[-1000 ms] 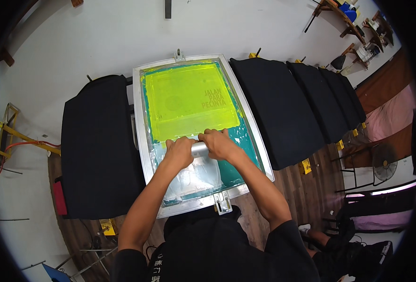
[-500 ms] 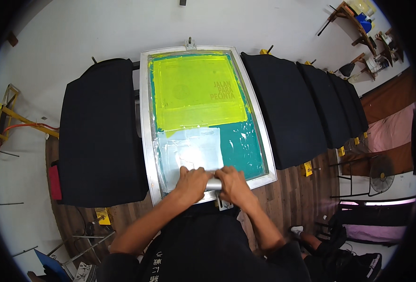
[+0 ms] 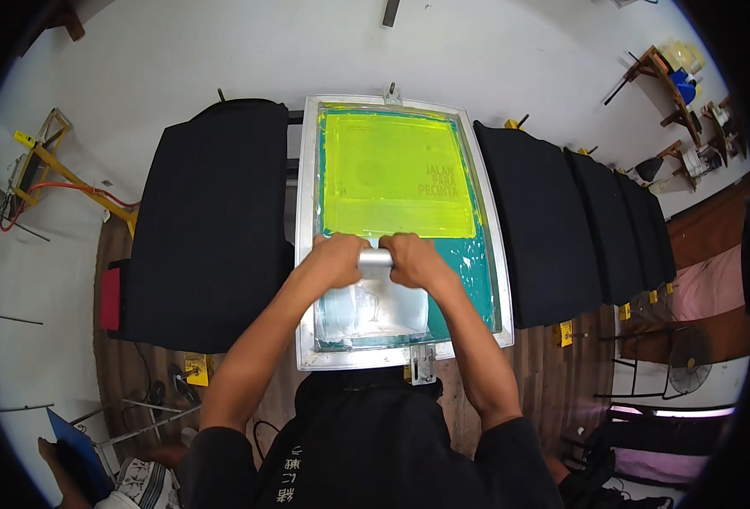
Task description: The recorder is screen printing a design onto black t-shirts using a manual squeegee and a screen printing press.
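Observation:
Both of my hands grip a silver squeegee [image 3: 375, 258], which lies crosswise over the middle of a metal-framed printing screen [image 3: 307, 195]. My left hand [image 3: 337, 260] wraps its left part and my right hand [image 3: 412, 259] its right part, with bare metal showing between them. The squeegee's blade is hidden. Beyond my hands the mesh is coated with bright yellow-green ink [image 3: 375, 140], through which small lettering and a faint round mark show. Nearer to me are a pale, shiny patch [image 3: 379, 310] and teal mesh [image 3: 472, 293] with whitish smears.
A black fabric-covered board [image 3: 209, 220] stands left of the screen, and several more [image 3: 553, 229] line up on the right. Metal clamps hold the screen at its far edge [image 3: 393, 95] and near edge [image 3: 423, 365]. A fan [image 3: 691, 366] stands at the right. Another person's arm [image 3: 61, 475] shows lower left.
My hands have pushed the squeegee away from me, from the screen's near edge to the near border of the yellow-green area. My arms are straighter, and the whole view has shifted.

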`<action>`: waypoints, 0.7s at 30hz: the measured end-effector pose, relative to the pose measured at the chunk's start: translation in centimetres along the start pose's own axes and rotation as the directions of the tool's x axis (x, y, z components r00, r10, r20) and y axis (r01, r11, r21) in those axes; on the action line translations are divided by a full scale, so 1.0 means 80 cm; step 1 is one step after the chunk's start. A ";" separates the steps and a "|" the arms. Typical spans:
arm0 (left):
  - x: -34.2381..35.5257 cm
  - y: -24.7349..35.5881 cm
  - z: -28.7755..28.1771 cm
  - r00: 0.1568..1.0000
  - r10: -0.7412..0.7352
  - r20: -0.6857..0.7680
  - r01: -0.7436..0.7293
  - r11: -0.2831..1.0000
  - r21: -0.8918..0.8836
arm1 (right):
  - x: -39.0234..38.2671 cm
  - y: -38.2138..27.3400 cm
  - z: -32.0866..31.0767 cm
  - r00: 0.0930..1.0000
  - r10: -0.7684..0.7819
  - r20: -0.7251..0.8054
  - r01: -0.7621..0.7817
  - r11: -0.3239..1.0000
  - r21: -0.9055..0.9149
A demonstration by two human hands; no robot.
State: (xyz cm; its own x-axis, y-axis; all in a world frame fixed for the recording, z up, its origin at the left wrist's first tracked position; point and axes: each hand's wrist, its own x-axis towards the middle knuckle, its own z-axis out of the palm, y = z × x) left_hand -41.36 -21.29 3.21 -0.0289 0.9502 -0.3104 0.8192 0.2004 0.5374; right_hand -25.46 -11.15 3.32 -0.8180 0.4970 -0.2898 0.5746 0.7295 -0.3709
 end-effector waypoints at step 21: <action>-0.095 0.024 0.074 0.989 0.081 -0.121 -0.087 0.995 -0.041 | -0.099 -0.039 0.043 0.996 -0.071 -0.046 0.076 0.992 0.104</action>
State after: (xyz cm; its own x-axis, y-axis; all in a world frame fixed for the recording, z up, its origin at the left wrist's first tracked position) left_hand -36.19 -29.51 1.96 -0.0313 0.9852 -0.1683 0.7943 0.1267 0.5942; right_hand -20.65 -18.98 3.76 -0.8573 0.4648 -0.2214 0.5106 0.7125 -0.4813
